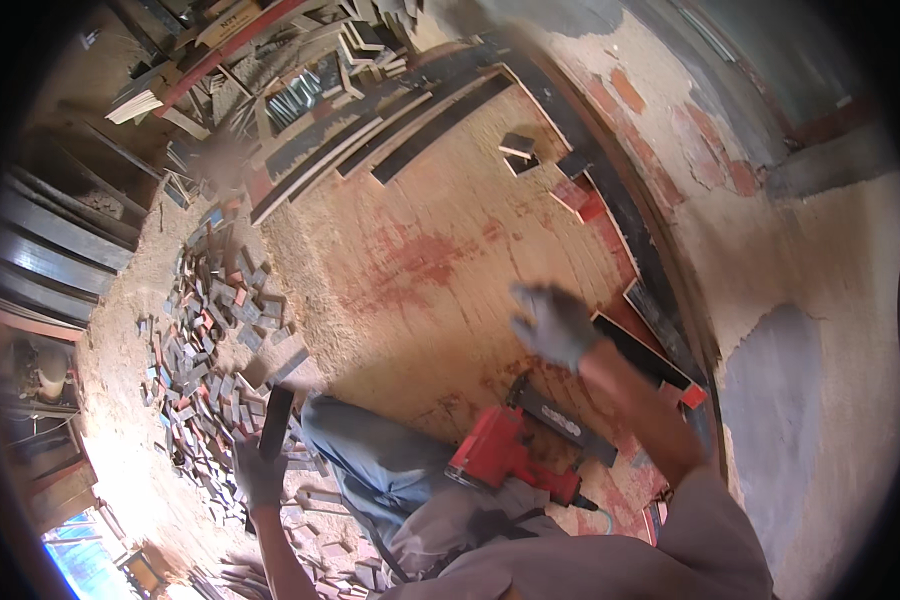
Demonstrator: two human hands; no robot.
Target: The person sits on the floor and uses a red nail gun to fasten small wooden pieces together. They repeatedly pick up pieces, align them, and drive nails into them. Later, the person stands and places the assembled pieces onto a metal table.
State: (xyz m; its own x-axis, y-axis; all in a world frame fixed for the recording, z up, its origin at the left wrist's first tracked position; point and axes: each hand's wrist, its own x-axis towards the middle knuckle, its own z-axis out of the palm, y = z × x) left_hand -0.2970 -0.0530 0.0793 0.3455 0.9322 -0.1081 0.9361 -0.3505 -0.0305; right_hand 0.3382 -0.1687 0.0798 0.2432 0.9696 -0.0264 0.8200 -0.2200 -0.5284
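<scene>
Dark wood, a short flat strip standing upright at about eight o'clock over the offcut pile; it looks light and stiff, best taken by its lower end. The gloved left hand is closed around that end, while the gloved right hand, fingers spread and empty, hovers above the red nail gun near centre.

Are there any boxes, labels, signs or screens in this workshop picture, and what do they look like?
Cardboard box: far off at the top left among stacked wood strips, flat, tan with a red mark, too small to make out further.
Red nail gun: lying by the person's knee; any label on it cannot be made out.
No signs or screens in view.
Gloved left hand grips a dark wood strip; gloved right hand is raised, open.
</scene>
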